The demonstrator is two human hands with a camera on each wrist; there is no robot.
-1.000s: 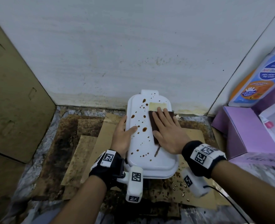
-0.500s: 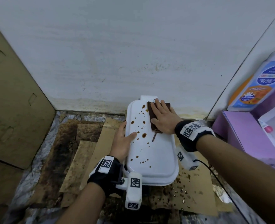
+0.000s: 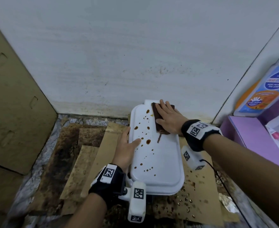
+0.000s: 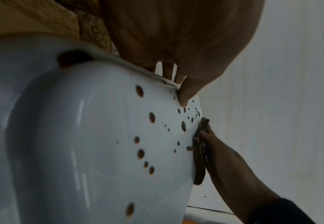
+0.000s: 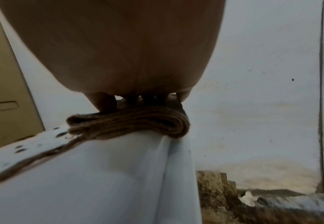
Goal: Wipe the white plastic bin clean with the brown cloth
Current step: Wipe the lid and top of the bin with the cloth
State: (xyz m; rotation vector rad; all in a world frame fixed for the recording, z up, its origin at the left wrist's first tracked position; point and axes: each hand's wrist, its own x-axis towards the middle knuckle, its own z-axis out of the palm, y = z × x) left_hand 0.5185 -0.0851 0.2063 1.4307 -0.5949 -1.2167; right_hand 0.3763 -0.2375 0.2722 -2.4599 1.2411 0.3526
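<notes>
The white plastic bin (image 3: pixel 161 162) lies upside down on cardboard, its flat surface dotted with brown drops (image 3: pixel 148 141) along the left half. A folded brown cloth (image 3: pixel 156 117) lies at the bin's far right corner. My right hand (image 3: pixel 169 118) presses flat on the cloth with straight fingers. In the right wrist view the folded cloth (image 5: pixel 130 122) sits under my fingers on the bin (image 5: pixel 99 181), a brown smear trailing from it. My left hand (image 3: pixel 127 145) rests on the bin's left edge, thumb on top. The left wrist view shows the bin (image 4: pixel 92 151) and the cloth (image 4: pixel 200 159) edge-on.
Stained cardboard sheets (image 3: pixel 89 155) cover the floor around the bin. A white wall (image 3: pixel 135 55) stands just behind it. A tall cardboard panel (image 3: pixel 12 104) closes the left side. Purple boxes (image 3: pixel 253 142) and a blue and orange package (image 3: pixel 265 94) stand at the right.
My right hand has slid the cloth from the bin's middle toward its far end, leaving a brown smear behind and a cleaner right side. The left hand has stayed on the left edge.
</notes>
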